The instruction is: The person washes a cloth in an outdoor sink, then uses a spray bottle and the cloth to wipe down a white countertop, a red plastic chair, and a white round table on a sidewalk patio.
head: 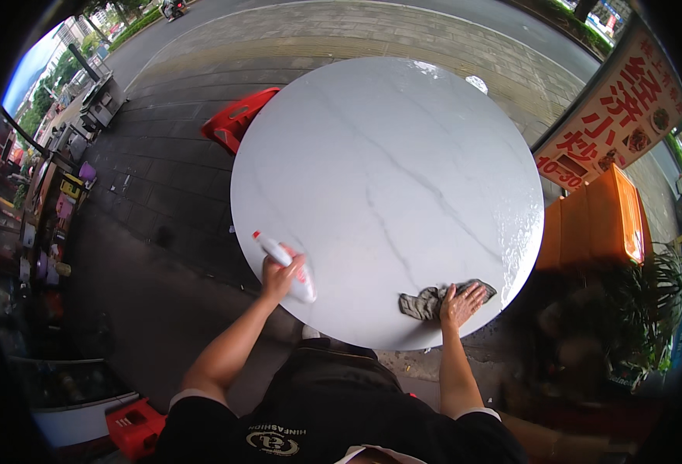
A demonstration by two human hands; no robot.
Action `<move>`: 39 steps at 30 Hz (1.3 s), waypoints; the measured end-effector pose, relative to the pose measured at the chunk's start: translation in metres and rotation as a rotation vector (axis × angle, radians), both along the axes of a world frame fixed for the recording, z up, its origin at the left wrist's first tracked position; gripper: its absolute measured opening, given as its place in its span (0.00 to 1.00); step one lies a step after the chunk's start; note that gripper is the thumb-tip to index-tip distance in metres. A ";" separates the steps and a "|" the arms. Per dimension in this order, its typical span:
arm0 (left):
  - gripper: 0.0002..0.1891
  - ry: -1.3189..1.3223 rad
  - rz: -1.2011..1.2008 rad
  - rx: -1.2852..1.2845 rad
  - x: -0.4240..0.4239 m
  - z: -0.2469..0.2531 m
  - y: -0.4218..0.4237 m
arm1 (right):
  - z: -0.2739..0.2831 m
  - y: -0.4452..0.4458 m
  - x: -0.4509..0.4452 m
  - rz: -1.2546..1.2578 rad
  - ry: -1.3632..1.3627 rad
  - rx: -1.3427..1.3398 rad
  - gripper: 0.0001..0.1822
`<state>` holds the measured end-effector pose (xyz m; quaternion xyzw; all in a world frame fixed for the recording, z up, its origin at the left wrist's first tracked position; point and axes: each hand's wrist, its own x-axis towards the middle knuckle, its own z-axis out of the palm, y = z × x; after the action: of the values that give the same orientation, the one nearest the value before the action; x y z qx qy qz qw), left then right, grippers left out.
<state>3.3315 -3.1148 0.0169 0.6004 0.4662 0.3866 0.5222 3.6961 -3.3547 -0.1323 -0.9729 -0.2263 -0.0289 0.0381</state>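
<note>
A round white marble-patterned table (375,191) stands before me. My left hand (281,272) grips a white plastic bottle (302,288) with a red tip over the near left part of the table. The bottle is tilted, its tip towards the upper left. Flat on a crumpled grey cloth (419,304) lies my right hand (464,303), fingers spread a little, near the table's near right edge. The cloth sticks out on both sides of that hand. Wet, shiny streaks show on the tabletop along its right side.
A red plastic chair (239,119) touches the table's far left side. To the right are a signboard (613,110) with writing, an orange container (590,223) and a green plant (645,313). A red plastic stool (136,428) is at the lower left. Pavement and a road lie beyond.
</note>
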 end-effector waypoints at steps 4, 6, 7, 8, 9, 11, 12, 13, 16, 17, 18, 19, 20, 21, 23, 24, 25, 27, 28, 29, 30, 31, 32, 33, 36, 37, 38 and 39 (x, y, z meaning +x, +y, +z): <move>0.11 0.127 0.153 0.107 -0.117 -0.005 0.003 | -0.004 0.033 -0.009 -0.057 -0.056 -0.067 0.42; 0.11 0.188 0.176 0.021 -0.166 -0.002 0.005 | 0.004 0.072 -0.028 0.051 -0.058 -0.078 0.43; 0.12 0.280 0.205 0.080 -0.199 -0.015 0.012 | 0.008 0.101 -0.042 0.109 -0.056 -0.076 0.43; 0.12 0.254 0.231 0.026 -0.225 -0.026 0.019 | 0.007 0.131 -0.053 0.165 -0.036 -0.045 0.45; 0.12 0.231 0.261 -0.025 -0.248 -0.033 0.025 | 0.006 0.163 -0.066 0.221 -0.062 -0.022 0.45; 0.11 0.297 0.237 -0.033 -0.272 -0.034 0.038 | 0.007 0.224 -0.086 0.282 -0.066 -0.002 0.44; 0.11 0.334 0.234 -0.036 -0.288 -0.034 0.043 | 0.006 0.257 -0.099 0.316 -0.066 0.007 0.44; 0.11 0.367 0.234 -0.038 -0.304 -0.037 0.046 | 0.009 0.291 -0.114 0.367 -0.053 0.011 0.45; 0.10 0.497 0.208 0.056 -0.344 -0.036 0.063 | 0.008 0.388 -0.155 0.479 -0.042 0.069 0.45; 0.10 0.495 0.215 0.028 -0.349 -0.033 0.066 | 0.003 0.414 -0.166 0.508 -0.064 0.085 0.46; 0.11 0.396 0.213 0.011 -0.363 -0.034 0.069 | 0.003 0.443 -0.181 0.533 -0.060 0.095 0.46; 0.11 0.297 0.212 -0.006 -0.377 -0.041 0.068 | 0.003 0.470 -0.197 0.561 -0.055 0.102 0.46; 0.11 0.033 0.212 -0.147 -0.396 -0.058 0.064 | 0.003 0.495 -0.212 0.589 -0.052 0.107 0.46; 0.11 -0.231 0.266 -0.371 -0.410 -0.067 0.066 | 0.002 0.517 -0.224 0.611 -0.055 0.109 0.46; 0.10 -0.373 0.394 -0.568 -0.416 -0.059 0.067 | 0.000 0.558 -0.250 0.657 -0.059 0.125 0.46; 0.09 -0.254 0.422 -0.561 -0.409 -0.043 0.066 | -0.001 0.574 -0.261 0.688 -0.059 0.135 0.46; 0.08 -0.105 0.371 -0.473 -0.410 -0.035 0.064 | -0.001 0.592 -0.273 0.715 -0.057 0.152 0.46; 0.07 0.094 0.336 -0.367 -0.427 -0.046 0.063 | 0.001 0.624 -0.296 0.754 -0.035 0.183 0.46; 0.07 0.145 0.359 -0.355 -0.442 -0.061 0.051 | 0.000 0.638 -0.307 0.780 -0.052 0.222 0.46; 0.07 0.196 0.380 -0.342 -0.457 -0.075 0.041 | -0.002 0.651 -0.317 0.807 -0.054 0.239 0.46; 0.08 0.279 0.413 -0.463 -0.469 -0.083 0.036 | -0.003 0.661 -0.325 0.836 -0.061 0.254 0.45; 0.09 0.259 0.409 -0.486 -0.471 -0.085 0.032 | -0.003 0.669 -0.329 0.862 -0.071 0.266 0.45; 0.11 0.239 0.404 -0.510 -0.472 -0.087 0.028 | -0.003 0.675 -0.330 0.878 -0.078 0.277 0.44; 0.15 0.225 0.402 -0.535 -0.475 -0.089 0.021 | -0.004 0.679 -0.332 0.896 -0.079 0.289 0.43; 0.14 0.227 0.400 -0.416 -0.492 -0.116 0.004 | -0.006 0.682 -0.338 0.946 -0.070 0.338 0.43; 0.14 0.256 0.381 -0.433 -0.494 -0.117 0.002 | -0.005 0.680 -0.340 0.964 -0.065 0.347 0.43; 0.11 0.214 0.353 -0.433 -0.495 -0.120 0.004 | -0.005 0.677 -0.343 0.991 -0.075 0.334 0.43; 0.08 0.168 0.324 -0.429 -0.490 -0.121 0.012 | -0.006 0.672 -0.344 1.029 -0.070 0.353 0.43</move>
<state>2.8417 -3.1028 -0.1041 0.4239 0.6687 0.3066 0.5283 3.3516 -2.6823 -0.1383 -0.7137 -0.6661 -0.0766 0.2027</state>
